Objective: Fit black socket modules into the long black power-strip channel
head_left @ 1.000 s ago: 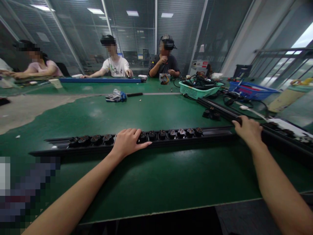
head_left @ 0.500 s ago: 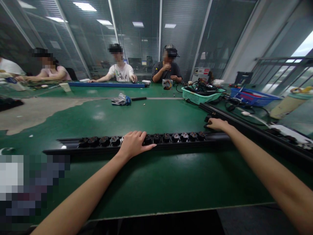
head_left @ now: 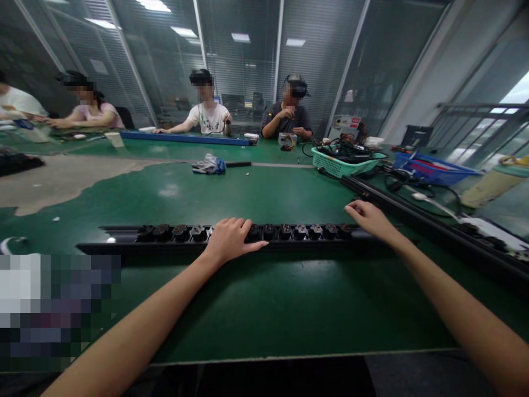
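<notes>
A long black power strip [head_left: 124,245] with a row of sockets lies across the green table [head_left: 264,309] in front of me. My left hand [head_left: 231,240] rests flat on its middle, fingers stretched out over the sockets. My right hand [head_left: 369,218] hovers over the strip's right end, just past the last socket. Its fingers are curled down and together, and what they hold, if anything, is hidden.
A second long black strip [head_left: 417,218] runs diagonally at the right. Behind it stand a green basket of cables [head_left: 343,164] and a blue tray [head_left: 427,167]. Gloves [head_left: 209,164] lie mid-table. Three people sit at the far side by a blue strip [head_left: 185,138].
My right hand swung left from the diagonal strip to small black parts, then down to the near strip's right end. My left hand stayed on the strip. The view shifted slightly.
</notes>
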A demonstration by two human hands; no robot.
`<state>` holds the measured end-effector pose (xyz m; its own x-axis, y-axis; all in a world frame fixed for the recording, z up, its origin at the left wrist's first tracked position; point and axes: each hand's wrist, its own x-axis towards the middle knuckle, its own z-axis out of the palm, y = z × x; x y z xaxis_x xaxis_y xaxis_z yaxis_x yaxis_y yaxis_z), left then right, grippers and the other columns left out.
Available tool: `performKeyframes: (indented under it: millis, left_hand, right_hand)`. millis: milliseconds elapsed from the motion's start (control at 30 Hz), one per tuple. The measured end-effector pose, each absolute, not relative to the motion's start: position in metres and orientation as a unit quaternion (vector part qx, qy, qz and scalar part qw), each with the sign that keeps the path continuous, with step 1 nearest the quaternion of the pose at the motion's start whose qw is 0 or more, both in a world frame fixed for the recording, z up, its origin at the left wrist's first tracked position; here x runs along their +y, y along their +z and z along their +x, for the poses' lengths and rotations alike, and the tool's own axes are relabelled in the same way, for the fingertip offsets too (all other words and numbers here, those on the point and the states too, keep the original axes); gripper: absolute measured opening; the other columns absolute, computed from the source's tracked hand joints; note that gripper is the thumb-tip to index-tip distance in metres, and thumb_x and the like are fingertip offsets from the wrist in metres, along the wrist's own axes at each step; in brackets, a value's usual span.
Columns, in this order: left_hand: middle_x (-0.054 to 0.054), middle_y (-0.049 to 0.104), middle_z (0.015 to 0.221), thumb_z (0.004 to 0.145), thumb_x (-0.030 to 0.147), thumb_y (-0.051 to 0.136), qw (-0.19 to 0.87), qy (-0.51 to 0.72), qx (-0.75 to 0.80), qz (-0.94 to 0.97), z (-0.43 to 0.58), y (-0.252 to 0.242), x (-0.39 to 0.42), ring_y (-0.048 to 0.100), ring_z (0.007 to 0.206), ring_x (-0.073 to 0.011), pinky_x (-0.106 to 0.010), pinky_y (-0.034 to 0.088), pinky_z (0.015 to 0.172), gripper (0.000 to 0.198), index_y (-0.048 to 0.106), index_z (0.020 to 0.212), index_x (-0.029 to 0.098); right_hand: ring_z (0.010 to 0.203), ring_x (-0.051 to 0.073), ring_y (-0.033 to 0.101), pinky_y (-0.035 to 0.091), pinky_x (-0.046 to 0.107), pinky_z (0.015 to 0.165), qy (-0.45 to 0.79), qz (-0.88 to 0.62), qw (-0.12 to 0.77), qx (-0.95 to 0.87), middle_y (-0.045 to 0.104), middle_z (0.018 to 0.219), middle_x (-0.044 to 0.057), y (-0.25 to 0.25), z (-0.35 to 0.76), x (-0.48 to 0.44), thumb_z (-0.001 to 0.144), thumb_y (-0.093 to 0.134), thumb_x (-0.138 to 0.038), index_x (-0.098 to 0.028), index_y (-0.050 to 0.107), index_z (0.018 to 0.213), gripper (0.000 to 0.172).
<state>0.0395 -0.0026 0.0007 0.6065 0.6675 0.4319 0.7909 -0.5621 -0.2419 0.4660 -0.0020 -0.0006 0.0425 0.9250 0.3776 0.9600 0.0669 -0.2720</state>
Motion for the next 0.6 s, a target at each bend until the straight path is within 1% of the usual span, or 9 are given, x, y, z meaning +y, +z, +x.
performKeyframes:
  millis: [33,100,200,300,400,500,600]
  left_hand:
    - [-0.01,0.068,0.083,0.086,0.077,0.032,0.21,-0.146,-0.418,-0.871,0.039,0.001,-0.003,0.063,0.076,-0.0238,-0.033,0.041,0.068,0.067,0.061,0.089,0.017]
    - [-0.01,0.068,0.083,0.085,0.077,0.032,0.212,-0.144,-0.418,-0.872,0.039,0.001,-0.002,0.064,0.076,-0.0242,-0.034,0.041,0.068,0.067,0.061,0.089,0.017]
    - [-0.01,0.068,0.083,0.085,0.077,0.033,0.211,-0.143,-0.42,-0.871,0.039,0.001,-0.002,0.063,0.076,-0.0242,-0.034,0.041,0.068,0.067,0.061,0.089,0.017]
    - [-0.01,0.069,0.083,0.085,0.077,0.034,0.203,-0.146,-0.422,-0.871,0.039,0.001,-0.002,0.063,0.076,-0.0242,-0.034,0.041,0.067,0.066,0.062,0.09,0.018]
    - [-0.011,0.069,0.084,0.085,0.077,0.036,0.201,-0.143,-0.418,-0.874,0.039,0.001,0.0,0.063,0.076,-0.025,-0.034,0.041,0.067,0.065,0.063,0.092,0.017]
    - [-0.01,0.068,0.082,0.085,0.077,0.035,0.204,-0.136,-0.415,-0.876,0.039,0.002,0.001,0.063,0.075,-0.0246,-0.034,0.04,0.066,0.066,0.062,0.091,0.017]
    - [-0.01,0.068,0.082,0.085,0.077,0.034,0.209,-0.133,-0.414,-0.876,0.038,0.002,0.001,0.063,0.075,-0.0241,-0.034,0.04,0.066,0.066,0.062,0.091,0.017]
  right_hand:
    - [0.078,0.02,0.059,0.045,0.033,0.072,-0.01,-0.659,0.245,-0.711,0.064,0.084,0.008,-0.003,0.458,-0.012,0.093,0.036,-0.055,-0.019,0.064,0.099,0.046]
    - [0.08,0.021,0.058,0.044,0.035,0.075,0.006,-0.641,0.245,-0.727,0.063,0.085,0.007,-0.009,0.445,-0.027,0.093,0.038,-0.058,-0.021,0.064,0.1,0.046]
    - [0.086,0.024,0.058,0.043,0.038,0.08,-0.014,-0.639,0.258,-0.725,0.063,0.088,0.009,-0.017,0.433,-0.04,0.094,0.037,-0.057,-0.021,0.064,0.098,0.044]
    - [0.095,0.025,0.058,0.041,0.04,0.085,-0.016,-0.622,0.28,-0.731,0.065,0.095,0.01,-0.021,0.428,-0.046,0.095,0.037,-0.054,-0.022,0.063,0.096,0.04]
    - [0.1,0.026,0.057,0.039,0.041,0.087,-0.02,-0.616,0.282,-0.735,0.066,0.102,0.01,-0.022,0.427,-0.05,0.095,0.039,-0.051,-0.023,0.062,0.101,0.036]
    - [0.101,0.026,0.058,0.038,0.041,0.087,-0.027,-0.62,0.273,-0.735,0.066,0.105,0.009,-0.022,0.425,-0.053,0.094,0.042,-0.049,-0.023,0.061,0.104,0.034]
    - [0.094,0.026,0.059,0.037,0.041,0.084,-0.029,-0.632,0.264,-0.728,0.068,0.1,0.007,-0.02,0.423,-0.054,0.093,0.044,-0.048,-0.023,0.062,0.103,0.032]
